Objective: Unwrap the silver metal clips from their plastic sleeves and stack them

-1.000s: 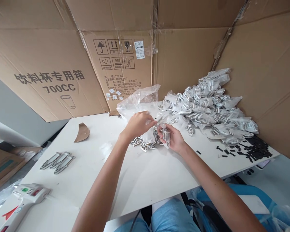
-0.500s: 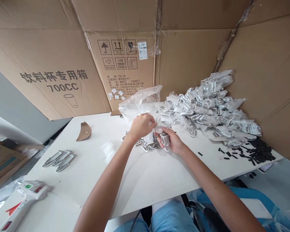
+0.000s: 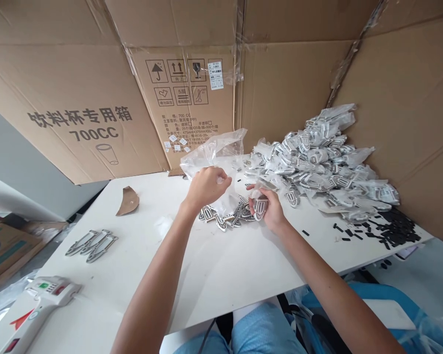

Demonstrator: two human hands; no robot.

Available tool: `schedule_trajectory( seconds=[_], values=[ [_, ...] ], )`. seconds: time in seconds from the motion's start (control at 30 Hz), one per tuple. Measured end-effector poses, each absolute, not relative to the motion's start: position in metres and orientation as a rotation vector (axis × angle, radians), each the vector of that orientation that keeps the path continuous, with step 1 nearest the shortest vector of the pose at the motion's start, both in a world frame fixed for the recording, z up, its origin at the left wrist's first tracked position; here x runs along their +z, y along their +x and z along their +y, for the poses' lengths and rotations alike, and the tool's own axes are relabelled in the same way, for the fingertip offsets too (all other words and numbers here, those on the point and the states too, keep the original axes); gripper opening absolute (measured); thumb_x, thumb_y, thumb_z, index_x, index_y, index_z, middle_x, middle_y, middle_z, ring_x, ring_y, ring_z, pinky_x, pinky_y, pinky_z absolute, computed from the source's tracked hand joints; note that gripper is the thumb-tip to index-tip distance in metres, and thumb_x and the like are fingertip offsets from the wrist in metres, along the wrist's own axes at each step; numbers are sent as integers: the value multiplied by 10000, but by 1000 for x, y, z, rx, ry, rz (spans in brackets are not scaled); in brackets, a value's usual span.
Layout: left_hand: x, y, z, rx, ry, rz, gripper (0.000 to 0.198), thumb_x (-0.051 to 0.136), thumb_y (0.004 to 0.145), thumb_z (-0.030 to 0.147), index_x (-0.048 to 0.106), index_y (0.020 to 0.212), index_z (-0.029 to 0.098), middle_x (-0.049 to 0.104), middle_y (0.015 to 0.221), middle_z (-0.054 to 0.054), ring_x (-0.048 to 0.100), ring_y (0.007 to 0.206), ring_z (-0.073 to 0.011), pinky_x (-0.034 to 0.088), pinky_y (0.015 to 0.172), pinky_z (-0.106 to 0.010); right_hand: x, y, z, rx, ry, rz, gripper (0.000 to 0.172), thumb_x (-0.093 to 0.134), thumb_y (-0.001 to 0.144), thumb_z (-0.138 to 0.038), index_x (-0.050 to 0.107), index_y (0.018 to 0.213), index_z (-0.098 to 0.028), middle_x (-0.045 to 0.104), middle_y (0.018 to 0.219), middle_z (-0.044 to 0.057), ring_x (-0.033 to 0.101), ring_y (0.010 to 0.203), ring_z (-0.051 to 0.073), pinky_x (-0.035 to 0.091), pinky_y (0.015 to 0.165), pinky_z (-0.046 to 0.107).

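Note:
My right hand holds a small clear bag with a silver shield-shaped metal piece marked with dark lines. Curled shut, my left hand hovers over the middle of the table; something pale shows at its fingertips, too small to make out. Just behind it stands a large clear plastic bag, its mouth gaping. Below and between the hands lies a small heap of unbagged metal pieces, partly covered by plastic.
A big pile of bagged metal pieces leans against the cardboard wall at right, with scattered black strips beside it. At left lie several metal frames, a cardboard scrap and a white handheld device.
My hands have drawn apart: the left moved slightly left and up, the right a little to the right with the bagged metal piece. More of the loose heap shows between them.

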State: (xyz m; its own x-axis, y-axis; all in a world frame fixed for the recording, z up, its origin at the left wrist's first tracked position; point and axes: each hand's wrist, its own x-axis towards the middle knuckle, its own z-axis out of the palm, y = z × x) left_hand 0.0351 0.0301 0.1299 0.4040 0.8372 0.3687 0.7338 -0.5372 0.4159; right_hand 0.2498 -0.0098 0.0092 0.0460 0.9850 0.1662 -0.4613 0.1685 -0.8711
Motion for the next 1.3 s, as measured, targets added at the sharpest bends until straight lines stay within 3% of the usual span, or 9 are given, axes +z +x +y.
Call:
schedule_trajectory(
  seconds=[0.13,0.2,0.33,0.53,0.7,0.87,1.0,1.13,1.3],
  values=[
    [125,44,28,847,2435,1323,206,625,972,315,676,795,223,808,945,-46,707,906,-256,478,807,-381,15,245,-18,1341,-688,-978,586,715,887,-514,716,1388,-210,767,749,28,648,502,195,492,459,298],
    [121,51,27,869,2366,1241,184,644,965,316,647,805,226,793,929,-30,692,878,-236,471,796,-363,15,243,-20,1362,-692,-966,548,753,850,-534,766,1288,-206,788,786,42,665,506,203,502,453,308],
    [115,64,23,914,2172,1036,141,684,958,336,617,897,227,748,949,-14,650,850,-203,475,765,-328,15,242,-20,1398,-704,-968,377,789,821,-566,806,861,-191,791,763,79,687,489,217,491,438,318],
    [116,73,14,1010,2108,755,123,670,996,315,587,954,235,724,957,-12,674,879,-194,516,826,-323,15,249,-20,1443,-612,-920,374,801,820,-566,806,841,-193,768,730,65,664,466,207,505,439,324],
    [115,77,16,1373,2109,813,89,649,992,175,598,982,247,739,958,-8,710,901,-192,524,874,-333,18,247,-20,1414,-581,-869,377,799,851,-511,812,1062,-198,795,823,53,658,499,189,520,437,310],
    [116,64,26,1709,1999,1181,180,673,975,144,563,1050,265,742,970,-15,688,828,-201,500,809,-360,29,245,-22,1358,-498,-786,600,782,843,-404,711,1415,-236,792,907,19,687,641,194,542,450,285],
    [113,62,25,1448,2086,1170,391,690,932,123,516,1252,267,666,755,53,607,631,-189,462,721,-357,30,248,-23,1363,-490,-796,555,769,840,-401,737,1373,-251,801,905,22,708,667,211,562,470,302],
    [103,78,16,1086,1901,951,504,676,932,162,456,1381,222,714,747,53,708,745,-205,518,789,-347,17,253,-20,1445,-556,-867,380,784,841,-513,818,1040,-191,802,827,70,700,570,215,541,453,317],
    [101,85,11,862,1806,998,214,680,993,353,659,1149,209,768,816,-28,736,943,-259,546,866,-380,6,256,-13,1513,-600,-809,293,795,833,-476,784,931,-200,791,783,59,666,487,203,495,403,315]
  ],
)
